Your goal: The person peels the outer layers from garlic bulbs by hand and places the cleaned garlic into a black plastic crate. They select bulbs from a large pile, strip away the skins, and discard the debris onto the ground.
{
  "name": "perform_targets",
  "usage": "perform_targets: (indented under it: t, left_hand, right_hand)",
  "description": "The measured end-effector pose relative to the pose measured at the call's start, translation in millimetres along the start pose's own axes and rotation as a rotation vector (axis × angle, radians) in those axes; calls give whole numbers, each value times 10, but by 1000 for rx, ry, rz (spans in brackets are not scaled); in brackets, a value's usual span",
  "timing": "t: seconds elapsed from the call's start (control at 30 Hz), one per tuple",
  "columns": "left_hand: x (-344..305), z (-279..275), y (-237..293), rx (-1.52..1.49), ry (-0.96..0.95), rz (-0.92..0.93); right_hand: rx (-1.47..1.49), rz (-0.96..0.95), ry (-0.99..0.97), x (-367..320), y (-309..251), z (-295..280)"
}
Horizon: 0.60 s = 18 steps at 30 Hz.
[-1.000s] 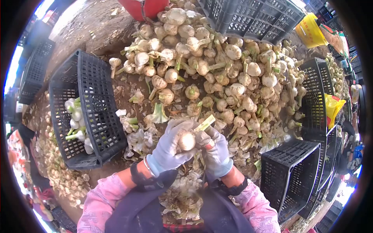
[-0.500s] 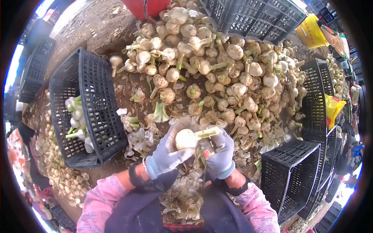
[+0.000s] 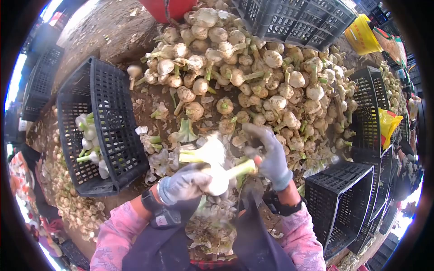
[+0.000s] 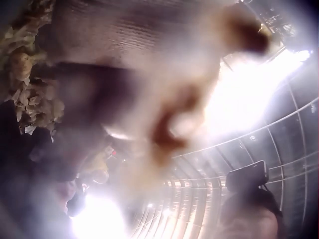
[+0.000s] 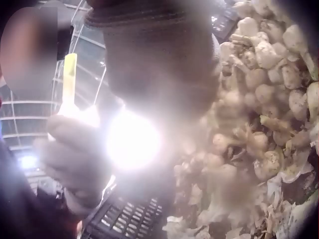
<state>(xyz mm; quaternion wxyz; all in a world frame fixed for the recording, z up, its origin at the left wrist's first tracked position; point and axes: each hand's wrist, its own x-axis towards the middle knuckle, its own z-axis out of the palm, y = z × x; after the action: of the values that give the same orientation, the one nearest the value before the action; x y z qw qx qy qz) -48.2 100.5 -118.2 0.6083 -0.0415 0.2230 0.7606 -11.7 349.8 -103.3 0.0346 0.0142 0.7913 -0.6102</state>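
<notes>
In the head view my gloved left hand grips a white garlic bulb, whose pale green stem points right. My gloved right hand is spread beside the stem's end, with a reddish patch at the thumb tip. Just above the bulb is a blurred, glaring white garlic-like piece with a green stalk pointing left. From the right wrist, the left hand shows as a fist below the upright stem. The left wrist view is mostly blurred glove and glare.
A large heap of unpeeled garlic spreads ahead. On the left, a black crate contains several cleaned bulbs. Another crate stands at the right and one at the back. Loose skins litter the ground.
The hands have drawn apart, the right one moving right with its fingers opening out. The bulb has shifted down and looks whiter. A blurred white piece has appeared above it.
</notes>
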Motion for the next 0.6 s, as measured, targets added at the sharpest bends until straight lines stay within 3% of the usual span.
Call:
perform_targets:
  t: [0.07, 0.1, 0.17, 0.23, 0.27, 0.3, 0.33, 0.37, 0.43, 0.47, 0.5, 0.57, 0.6]
  left_hand:
    - [36, 89, 101, -31, 78, 9]
    - [75, 68, 36, 96, 133, 119]
    - [154, -10, -118, 353, 245, 332]
    - [153, -33, -130, 528, 350, 408]
    - [192, 61, -158, 491, 393, 505]
    - [211, 197, -130, 451, 432, 602]
    - [191, 320, -14, 955, 535, 596]
    - [237, 282, 80, 1189, 432, 772]
    - [291, 199, 197, 1641, 181, 1117]
    - [245, 300, 184, 1702, 194, 1185]
    - [174, 355, 175, 1762, 146, 1160]
    - [111, 205, 100, 1896, -132, 1098]
    - [52, 200, 105, 1988, -244, 926]
  right_hand:
    - [124, -45, -96, -124, -62, 5]
    - [229, -119, -152, -171, -107, 116]
    - [335, -122, -65, -223, -27, 250]
    - [363, -52, 8, -220, -5, 303]
    - [411, -85, 68, -243, 45, 362]
    - [503, 27, 93, -267, 30, 383]
    - [594, 141, 118, -295, 9, 394]
    - [683, 257, 141, -308, 1, 394]
    - [864, 138, 226, -283, 38, 405]
    - [955, 155, 222, -298, 72, 389]
    - [972, 186, 251, -309, 88, 348]
    - [933, 261, 342, -307, 96, 269]
    - [980, 307, 450, -284, 136, 273]
